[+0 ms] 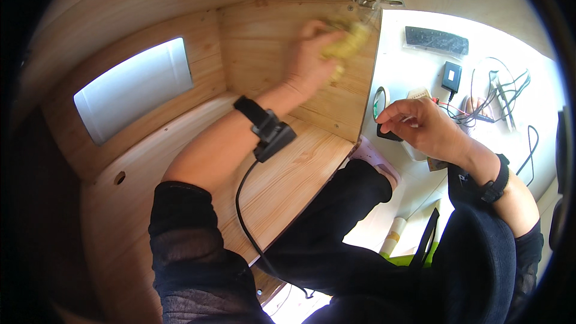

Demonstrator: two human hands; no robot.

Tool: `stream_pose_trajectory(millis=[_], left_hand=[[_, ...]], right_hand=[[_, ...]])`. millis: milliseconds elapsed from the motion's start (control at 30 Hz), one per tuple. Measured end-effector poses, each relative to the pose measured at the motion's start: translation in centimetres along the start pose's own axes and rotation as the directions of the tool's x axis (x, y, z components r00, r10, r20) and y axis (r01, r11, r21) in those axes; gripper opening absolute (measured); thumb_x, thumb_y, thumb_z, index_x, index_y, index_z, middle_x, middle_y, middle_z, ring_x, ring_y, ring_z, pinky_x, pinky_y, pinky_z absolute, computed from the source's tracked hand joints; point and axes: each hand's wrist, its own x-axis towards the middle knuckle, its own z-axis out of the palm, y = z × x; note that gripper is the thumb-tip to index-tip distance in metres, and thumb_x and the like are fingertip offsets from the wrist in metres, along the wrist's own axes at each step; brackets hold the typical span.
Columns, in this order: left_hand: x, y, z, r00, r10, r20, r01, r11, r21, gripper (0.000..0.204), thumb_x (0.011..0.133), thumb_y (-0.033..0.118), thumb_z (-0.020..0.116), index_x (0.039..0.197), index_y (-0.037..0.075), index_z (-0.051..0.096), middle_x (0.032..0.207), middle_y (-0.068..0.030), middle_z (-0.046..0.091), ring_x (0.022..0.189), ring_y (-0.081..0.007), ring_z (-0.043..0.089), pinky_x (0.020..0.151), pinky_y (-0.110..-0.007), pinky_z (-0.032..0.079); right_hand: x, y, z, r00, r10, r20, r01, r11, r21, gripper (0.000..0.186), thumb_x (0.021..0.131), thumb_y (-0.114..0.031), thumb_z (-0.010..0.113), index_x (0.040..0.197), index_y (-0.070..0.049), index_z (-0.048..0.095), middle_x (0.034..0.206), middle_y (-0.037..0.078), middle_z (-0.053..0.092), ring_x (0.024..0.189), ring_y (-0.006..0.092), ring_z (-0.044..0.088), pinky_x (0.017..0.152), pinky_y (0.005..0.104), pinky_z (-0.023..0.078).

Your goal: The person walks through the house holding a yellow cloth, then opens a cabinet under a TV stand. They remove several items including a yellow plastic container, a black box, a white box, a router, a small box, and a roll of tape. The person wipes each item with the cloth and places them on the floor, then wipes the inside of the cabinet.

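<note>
My left hand (315,60) is closed on a yellow cloth (345,42), pressing it against the upper part of the cabinet's wooden side panel (270,42). Hand and cloth are both blurred by motion. Out over the bright white surface to the right, my right hand (423,129) hangs in the air. Its fingers are loosely bent with gaps between them, and nothing shows in its grasp. A black strap with a small black box (273,135) sits on my left wrist, a cable running down from it. Another black strap (497,180) circles my right wrist.
A metal hinge (384,2) juts out at the cabinet's top edge. The back panel has a rectangular opening (135,90); the base board (288,168) has a round hole. On the white surface lie a black adapter (452,76), tangled cables (501,96) and a dark wrapped strip (436,42).
</note>
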Motion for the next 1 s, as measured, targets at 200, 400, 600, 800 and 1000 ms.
stream_pose_trajectory(millis=[200, 400, 600, 800, 1000], left_hand=[[4.2, -15.1, -4.3, 0.811, -0.560, -0.171, 0.586, 0.777, 0.232, 0.037, 0.079, 0.023, 0.064, 0.111, 0.003, 0.064, 0.110, -0.0180, 0.065, 0.099, -0.0329, 0.063, 0.081, -0.038, 0.050], [9.7, -17.0, -1.2, 0.821, -0.571, -0.017, 0.529, 0.748, 0.399, 0.043, 0.077, 0.027, 0.062, 0.112, 0.000, 0.062, 0.115, -0.0233, 0.061, 0.106, -0.0369, 0.059, 0.086, -0.041, 0.048], [8.2, -8.2, -0.2, 0.854, -0.519, -0.031, 0.501, 0.805, 0.318, 0.052, 0.071, 0.026, 0.067, 0.119, 0.006, 0.060, 0.139, -0.0305, 0.036, 0.110, -0.0406, 0.056, 0.089, -0.040, 0.050], [5.5, 2.7, 1.3, 0.932, -0.361, 0.022, 0.340, 0.895, 0.288, 0.051, 0.071, 0.016, 0.067, 0.120, 0.005, 0.057, 0.125, -0.0246, 0.042, 0.107, -0.0386, 0.054, 0.085, -0.043, 0.051], [3.5, 6.9, 2.5, 0.992, -0.113, 0.053, 0.096, 0.962, 0.256, 0.051, 0.076, 0.015, 0.060, 0.126, 0.018, 0.056, 0.120, -0.0185, 0.047, 0.109, -0.0390, 0.052, 0.084, -0.047, 0.049]], right_hand=[[0.3, 0.5, -0.4, 0.995, -0.086, -0.043, 0.087, 0.996, 0.018, 0.023, 0.086, 0.006, 0.051, 0.101, 0.000, 0.067, 0.092, 0.011, 0.069, 0.088, 0.0176, 0.066, 0.083, 0.0271, 0.052], [0.7, 0.7, 0.1, 1.000, -0.018, -0.024, 0.018, 1.000, -0.018, 0.023, 0.086, 0.005, 0.052, 0.102, 0.000, 0.067, 0.093, 0.011, 0.069, 0.089, 0.0182, 0.066, 0.084, 0.0285, 0.052], [0.7, 0.6, 0.6, 0.999, -0.033, 0.014, 0.033, 0.999, -0.027, 0.021, 0.085, 0.006, 0.053, 0.101, 0.001, 0.067, 0.094, 0.012, 0.069, 0.089, 0.0181, 0.066, 0.083, 0.0280, 0.052], [0.6, 0.8, 0.4, 0.999, -0.054, 0.000, 0.054, 0.998, -0.016, 0.021, 0.085, 0.004, 0.053, 0.101, 0.002, 0.067, 0.093, 0.012, 0.069, 0.089, 0.0180, 0.066, 0.082, 0.0278, 0.053], [0.5, 0.9, 0.1, 0.997, -0.072, -0.034, 0.072, 0.997, -0.002, 0.022, 0.085, 0.004, 0.053, 0.101, 0.002, 0.067, 0.092, 0.012, 0.069, 0.088, 0.0174, 0.067, 0.081, 0.0275, 0.053]])
